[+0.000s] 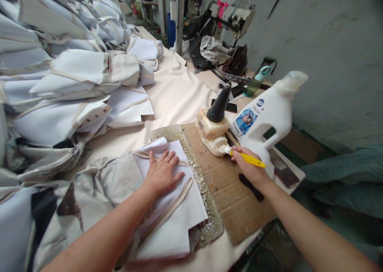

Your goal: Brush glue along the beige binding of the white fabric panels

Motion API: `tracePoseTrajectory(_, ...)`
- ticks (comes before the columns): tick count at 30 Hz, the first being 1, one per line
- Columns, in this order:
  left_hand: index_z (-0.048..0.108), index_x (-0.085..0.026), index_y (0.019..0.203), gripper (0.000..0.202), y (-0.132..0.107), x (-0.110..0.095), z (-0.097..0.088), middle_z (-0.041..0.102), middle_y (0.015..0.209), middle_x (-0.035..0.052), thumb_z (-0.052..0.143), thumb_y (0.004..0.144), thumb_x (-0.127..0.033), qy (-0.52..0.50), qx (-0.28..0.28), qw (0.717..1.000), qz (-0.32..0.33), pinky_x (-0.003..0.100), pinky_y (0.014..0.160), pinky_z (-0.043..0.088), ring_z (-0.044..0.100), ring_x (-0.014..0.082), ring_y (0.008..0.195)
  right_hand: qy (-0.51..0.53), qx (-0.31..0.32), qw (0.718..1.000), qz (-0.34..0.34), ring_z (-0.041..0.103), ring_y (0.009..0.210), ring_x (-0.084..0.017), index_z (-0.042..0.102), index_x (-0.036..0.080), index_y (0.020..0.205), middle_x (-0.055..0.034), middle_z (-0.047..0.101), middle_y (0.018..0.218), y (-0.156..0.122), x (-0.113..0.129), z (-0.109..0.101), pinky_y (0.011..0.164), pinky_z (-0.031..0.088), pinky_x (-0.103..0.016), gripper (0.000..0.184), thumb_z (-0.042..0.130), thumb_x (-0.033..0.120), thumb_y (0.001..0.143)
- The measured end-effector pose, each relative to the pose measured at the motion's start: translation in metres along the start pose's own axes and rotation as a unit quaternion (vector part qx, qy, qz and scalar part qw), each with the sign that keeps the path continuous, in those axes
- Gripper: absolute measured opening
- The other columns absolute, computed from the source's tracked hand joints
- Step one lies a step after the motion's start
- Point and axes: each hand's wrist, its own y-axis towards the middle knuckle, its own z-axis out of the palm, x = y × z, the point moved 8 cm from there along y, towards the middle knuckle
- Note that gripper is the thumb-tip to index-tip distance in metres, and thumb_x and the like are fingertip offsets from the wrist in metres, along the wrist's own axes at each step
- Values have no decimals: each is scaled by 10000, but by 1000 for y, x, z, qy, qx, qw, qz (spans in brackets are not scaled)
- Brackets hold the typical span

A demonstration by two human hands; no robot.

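Note:
My left hand [163, 171] lies flat with its fingers spread on a white, stiff-looking sewn piece [172, 234] with beige strips. That piece rests over a board [214, 220] whose right edge is crusted with crumbly residue. In my right hand [249, 170] is a brush with a yellow handle [251, 159]. Its whitish tip touches the lip of a cream-coated container [214, 133], which has a black cone [220, 104] on top. Whether the bristles are dipped in anything inside is hard to see.
Many similar white and grey pieces [74, 70] are heaped at the left. A white jug [265, 112] stands beyond my right hand, near a green bottle [254, 84]. Cardboard [239, 212] lies under the container. A sewing machine [230, 18] stands behind; someone's trousers [347, 176] show at right.

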Motion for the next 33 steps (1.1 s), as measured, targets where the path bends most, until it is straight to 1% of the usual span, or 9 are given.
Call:
tracePoseTrajectory(4,508,-260,1224,495,0,0,1,400,1407,52,453,825,-549,-4,-9,1000,3,684,1028,-71,265,313,1331,-58,13,998,33,609,723,-198,640,178,853,-33,654,721,-5,-7,-4,693,459,-298,290,509,428,785)
tracePoseTrajectory(9,497,-258,1239,515,-1,0,1,389,1413,52,460,819,-554,-9,-1,1000,-3,680,1034,-65,264,322,1330,-65,1,997,-36,618,854,-218,639,209,962,-46,671,883,0,-3,-11,810,465,-328,286,534,413,790)
tracePoseTrajectory(12,489,-263,1247,531,-2,-1,0,389,1413,48,451,817,-572,-16,6,1000,-4,674,1041,-55,260,320,1332,-89,100,984,-120,594,951,-229,657,231,975,-49,649,1000,-4,0,7,875,446,-343,262,541,381,793)
tracePoseTrajectory(15,492,-259,1241,530,-3,-1,0,390,1412,48,452,815,-573,-21,2,1000,-6,664,1046,-66,256,312,1334,-111,166,971,-135,610,868,-224,682,247,907,-44,652,920,-12,1,17,805,470,-334,229,546,386,787)
tracePoseTrajectory(21,490,-245,1236,556,-5,-1,0,379,1418,58,449,805,-593,-22,-7,1000,-1,656,1050,-30,254,305,1330,-97,-2,995,-20,615,845,-249,657,229,872,-43,671,815,1,9,-10,769,481,-360,288,540,465,755)
tracePoseTrajectory(25,539,-234,1187,528,-2,7,-6,365,1425,76,364,847,-598,-18,-9,1000,-15,605,1031,166,276,305,1307,-127,-42,991,22,590,672,-237,609,237,661,-39,610,609,5,18,-11,680,463,-374,270,494,461,758)
tracePoseTrajectory(28,623,-242,1026,397,4,13,-9,496,1300,76,349,886,-493,-11,9,1000,3,532,929,308,412,284,1179,-50,-20,998,20,576,612,-211,637,221,758,-36,591,571,6,33,13,614,457,-339,291,485,467,794)
tracePoseTrajectory(31,632,-247,978,307,5,15,-14,547,1212,77,426,861,-442,2,-2,1000,28,496,875,327,447,272,1106,32,72,997,2,577,602,-195,635,181,827,-39,591,580,8,51,68,603,457,-315,374,449,506,827)
tracePoseTrajectory(33,616,-241,999,303,3,16,-18,527,1244,77,439,856,-442,6,-31,999,33,490,884,311,427,270,1121,32,124,992,-12,574,600,-185,629,179,781,-31,591,576,10,60,107,636,453,-312,359,457,492,821)
